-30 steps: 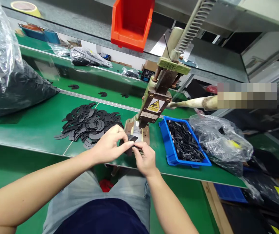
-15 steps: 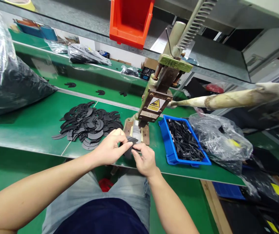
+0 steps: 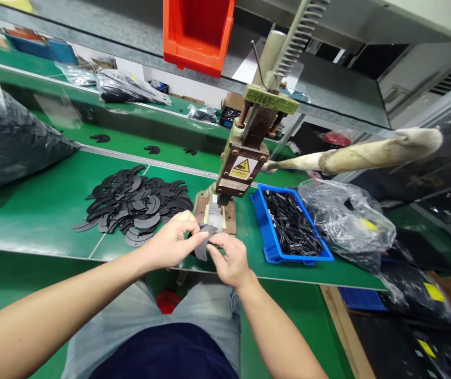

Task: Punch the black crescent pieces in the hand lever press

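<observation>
A curved black plastic piece (image 3: 200, 251) is held up at the front of the hand press (image 3: 235, 171). My left hand (image 3: 176, 239) is closed on it, thumb on top and fingers curled behind. From the other side, my right hand (image 3: 231, 257) pinches at its right edge with thumb and forefinger. Whether a small separate part sits in that pinch, I cannot tell. Just behind the fingers lies the press base (image 3: 230, 216) with a pale fixture. To the left spreads a pile of similar curved black pieces (image 3: 138, 202).
A blue bin (image 3: 262, 226) full of thin black parts stands right of the press, beside a clear plastic bag (image 3: 351, 221). The press lever (image 3: 359, 155) juts out to the right. An orange bin (image 3: 197, 42) hangs above. A large filled bag (image 3: 16, 131) rests at left.
The view has shifted slightly, so the bench things appear further left. Both hands still grip at the curved piece, which is tilted a little differently and shows more of its lower end.
</observation>
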Demonstrator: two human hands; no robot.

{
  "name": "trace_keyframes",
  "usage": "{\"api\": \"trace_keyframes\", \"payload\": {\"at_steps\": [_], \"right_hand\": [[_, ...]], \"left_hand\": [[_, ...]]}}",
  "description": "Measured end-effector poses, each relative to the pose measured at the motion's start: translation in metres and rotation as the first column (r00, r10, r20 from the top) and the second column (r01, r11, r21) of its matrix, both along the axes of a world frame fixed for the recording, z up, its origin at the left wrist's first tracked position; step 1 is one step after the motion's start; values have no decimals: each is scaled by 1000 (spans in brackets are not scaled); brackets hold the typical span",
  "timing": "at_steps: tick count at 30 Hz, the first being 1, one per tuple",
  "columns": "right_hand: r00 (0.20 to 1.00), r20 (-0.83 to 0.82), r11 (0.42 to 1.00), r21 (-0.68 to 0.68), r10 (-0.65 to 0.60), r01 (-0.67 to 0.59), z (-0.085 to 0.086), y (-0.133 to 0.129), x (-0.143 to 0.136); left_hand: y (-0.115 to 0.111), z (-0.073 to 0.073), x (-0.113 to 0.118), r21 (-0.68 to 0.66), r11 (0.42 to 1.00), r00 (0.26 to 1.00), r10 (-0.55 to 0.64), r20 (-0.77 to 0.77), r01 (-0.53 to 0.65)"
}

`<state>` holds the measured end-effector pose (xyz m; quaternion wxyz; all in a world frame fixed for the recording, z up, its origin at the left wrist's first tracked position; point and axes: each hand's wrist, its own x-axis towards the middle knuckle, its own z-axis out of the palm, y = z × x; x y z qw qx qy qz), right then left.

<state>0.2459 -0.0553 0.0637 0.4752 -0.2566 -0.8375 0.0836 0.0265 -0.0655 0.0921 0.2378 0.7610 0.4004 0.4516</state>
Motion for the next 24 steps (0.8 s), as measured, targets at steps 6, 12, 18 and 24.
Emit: {"api": "trace_keyframes", "payload": {"at_steps": [6,12,18,24], "right_hand": [[999,-46,994,-107,10,-15,13,-12,14],[1000,17,934,-357,-5,11,34,-26,34],[971,52,872,-432,-232,231,58,13,65],[816,235,760,-299,-528,577,112,115,103]], "left_hand": [[2,-11,5,-313,927,920,-75,384,206],[3,-32,23,-476,737,844,-238,481,480],[24,-68,15,-380,905,968,-111,224,191],[30,-96,6,-238,970,999,-46,-12,42]]}}
